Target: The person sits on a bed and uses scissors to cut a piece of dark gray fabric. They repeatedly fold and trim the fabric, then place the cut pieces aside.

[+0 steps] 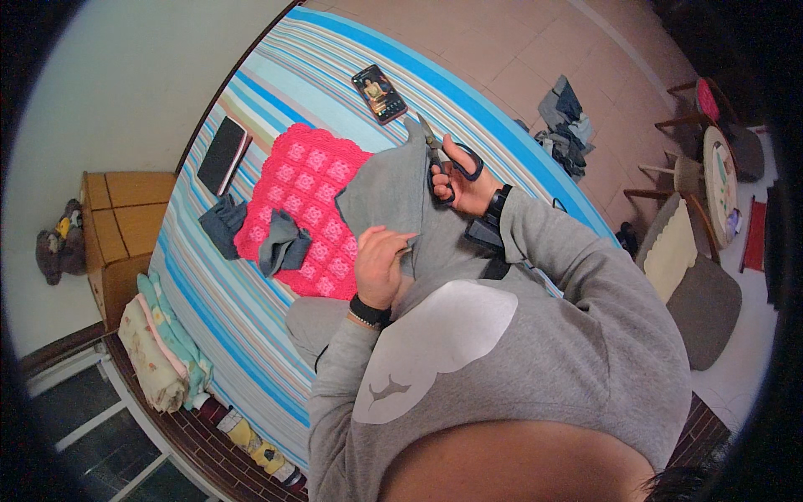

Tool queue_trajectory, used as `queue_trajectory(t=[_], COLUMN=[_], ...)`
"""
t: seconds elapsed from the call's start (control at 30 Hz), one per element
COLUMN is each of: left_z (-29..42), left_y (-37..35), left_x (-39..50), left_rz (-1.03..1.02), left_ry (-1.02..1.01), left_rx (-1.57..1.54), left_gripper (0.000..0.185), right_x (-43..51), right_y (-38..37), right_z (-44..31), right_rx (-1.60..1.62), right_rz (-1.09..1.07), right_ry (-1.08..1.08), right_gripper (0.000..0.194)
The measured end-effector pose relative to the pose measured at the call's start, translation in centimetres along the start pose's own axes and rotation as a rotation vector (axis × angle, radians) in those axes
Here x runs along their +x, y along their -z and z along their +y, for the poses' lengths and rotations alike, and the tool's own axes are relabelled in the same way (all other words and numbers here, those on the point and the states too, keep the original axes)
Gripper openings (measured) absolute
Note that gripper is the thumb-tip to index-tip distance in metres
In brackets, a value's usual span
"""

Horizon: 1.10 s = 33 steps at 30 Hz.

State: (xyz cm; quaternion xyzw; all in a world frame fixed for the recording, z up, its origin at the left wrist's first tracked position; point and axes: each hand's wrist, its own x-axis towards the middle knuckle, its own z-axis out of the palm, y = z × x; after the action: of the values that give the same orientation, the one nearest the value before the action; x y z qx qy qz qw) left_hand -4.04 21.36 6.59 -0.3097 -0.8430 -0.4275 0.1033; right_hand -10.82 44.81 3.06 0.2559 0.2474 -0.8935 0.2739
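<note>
My right hand (467,188) holds a pair of scissors (433,145) with dark handles, thumb through one loop. The blades point away from me, beside the upper edge of a grey denim-like cloth (386,185). That cloth lies over my lap and partly over a pink crocheted mat (313,166). My left hand (375,267) pinches the cloth's near edge between thumb and fingers. Two crumpled blue-grey denim pieces lie to the left, one scrap (285,245) on the mat and a folded scrap (223,223) at its edge.
A striped sheet (263,351) covers the bed under me. On it rest a lit phone (379,94) and a black-covered book-like object (224,154). Denim scraps (564,132) are heaped on the tiled floor. A wooden cabinet (128,213), folded bedding (154,357) and a cushioned chair (702,307) stand around.
</note>
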Motion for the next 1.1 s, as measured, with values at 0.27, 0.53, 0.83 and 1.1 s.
queue_trajectory(t=[0.27,0.53,0.83,1.1], left_z=[-0.4,-0.1,0.0,0.2], left_y=[0.2,0.5,0.5,1.0], left_x=[-0.5,-0.5,-0.7,-1.1], left_rz=[-0.03,-0.02,-0.026,0.017], left_ry=[0.008,0.023,0.024,0.045], left_rx=[0.004,0.013,0.01,0.019], left_gripper=[0.014,0.011,0.014,0.014], right_x=[0.2,0.9,1.4,1.7], right_y=[0.5,-0.4,-0.4,-1.3], right_z=[-0.6,-1.0,-1.6,-1.7], right_rx=[0.014,-0.014,0.067,-0.002], right_rz=[-0.075,-0.053,-0.096,-0.055], right_ry=[-0.031,0.097,-0.091,-0.003], right_gripper=[0.047,0.043,0.043,0.044])
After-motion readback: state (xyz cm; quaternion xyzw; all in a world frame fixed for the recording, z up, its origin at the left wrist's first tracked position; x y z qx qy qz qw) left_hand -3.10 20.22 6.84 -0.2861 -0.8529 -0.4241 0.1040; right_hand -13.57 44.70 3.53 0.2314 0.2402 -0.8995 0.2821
